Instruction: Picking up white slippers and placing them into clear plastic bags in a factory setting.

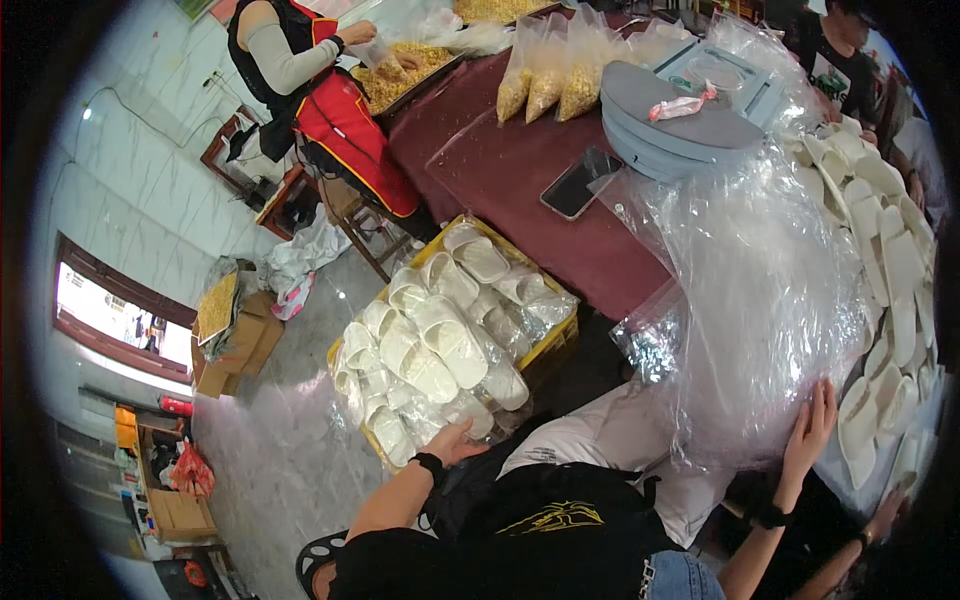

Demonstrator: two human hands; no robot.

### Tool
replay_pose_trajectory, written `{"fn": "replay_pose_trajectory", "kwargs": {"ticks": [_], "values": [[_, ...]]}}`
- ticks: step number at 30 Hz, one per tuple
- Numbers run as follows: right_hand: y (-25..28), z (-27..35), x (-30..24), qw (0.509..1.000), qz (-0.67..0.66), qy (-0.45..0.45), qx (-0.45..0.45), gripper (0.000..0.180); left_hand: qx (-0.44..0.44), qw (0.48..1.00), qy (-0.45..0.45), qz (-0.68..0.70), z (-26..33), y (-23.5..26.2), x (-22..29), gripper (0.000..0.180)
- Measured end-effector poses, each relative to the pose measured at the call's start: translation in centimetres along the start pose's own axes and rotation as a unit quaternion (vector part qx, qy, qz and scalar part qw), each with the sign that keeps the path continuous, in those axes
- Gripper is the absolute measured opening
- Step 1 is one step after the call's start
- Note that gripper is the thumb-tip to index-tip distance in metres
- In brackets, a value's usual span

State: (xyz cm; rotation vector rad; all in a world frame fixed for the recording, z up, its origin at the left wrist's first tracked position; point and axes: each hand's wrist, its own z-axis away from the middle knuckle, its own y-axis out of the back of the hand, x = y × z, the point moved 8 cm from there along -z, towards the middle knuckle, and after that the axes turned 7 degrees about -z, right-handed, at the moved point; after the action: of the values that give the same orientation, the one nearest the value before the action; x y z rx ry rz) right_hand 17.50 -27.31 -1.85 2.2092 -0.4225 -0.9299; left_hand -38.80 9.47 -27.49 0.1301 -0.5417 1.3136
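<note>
At the near edge of the yellow crate (565, 335), my left hand (455, 443) rests against white slippers (447, 340) packed in clear bags. Its thumb and fingers look apart, though some fingertips are hard to see. The bagged slippers are piled in layers above the crate's rim. My right hand (815, 425) lies with its fingers stretched out on the edge of a big stack of clear plastic bags (760, 320). This stack covers part of my lap and the table's near corner. Loose white slippers (870, 420) lie just to the right of that hand.
A dark red table (500, 190) carries a phone (580, 183), a grey-blue stool-like object (680, 120) and bags of yellow pieces (545, 90). A person in a red apron (350, 140) works at the far left. Another person's hand (887, 515) is at the lower right. Cardboard boxes (240, 340) stand left.
</note>
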Motion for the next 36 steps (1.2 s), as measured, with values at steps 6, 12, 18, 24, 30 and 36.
{"fn": "replay_pose_trajectory", "kwargs": {"ticks": [6,12,18,24,30,36], "values": [[0.0,-0.1,0.0,1.0,-0.007,-0.003,0.006,0.038,-0.035,0.988,-0.058,0.135,-1.6,-1.7,0.8,0.047],[0.1,-0.7,-1.0,1.0,-0.002,0.005,-0.005,0.038,0.059,0.966,-0.2,0.15,-3.1,0.9,1.5,0.029],[-0.1,-0.4,-1.2,1.0,-0.006,-0.001,-0.005,0.037,0.081,0.971,-0.19,0.123,-2.2,1.4,1.9,0.028],[0.0,-0.2,-0.6,1.0,0.008,0.006,0.004,0.037,0.112,0.925,-0.002,-0.362,6.0,-1.1,6.5,0.038],[0.1,-0.3,-0.6,0.999,0.026,0.018,0.01,0.037,0.286,0.655,-0.295,-0.634,8.0,-3.3,18.7,0.054],[0.4,-0.2,-0.8,1.0,0.015,0.006,0.015,0.035,0.31,0.599,-0.179,-0.716,0.8,0.0,19.9,0.085]]}}
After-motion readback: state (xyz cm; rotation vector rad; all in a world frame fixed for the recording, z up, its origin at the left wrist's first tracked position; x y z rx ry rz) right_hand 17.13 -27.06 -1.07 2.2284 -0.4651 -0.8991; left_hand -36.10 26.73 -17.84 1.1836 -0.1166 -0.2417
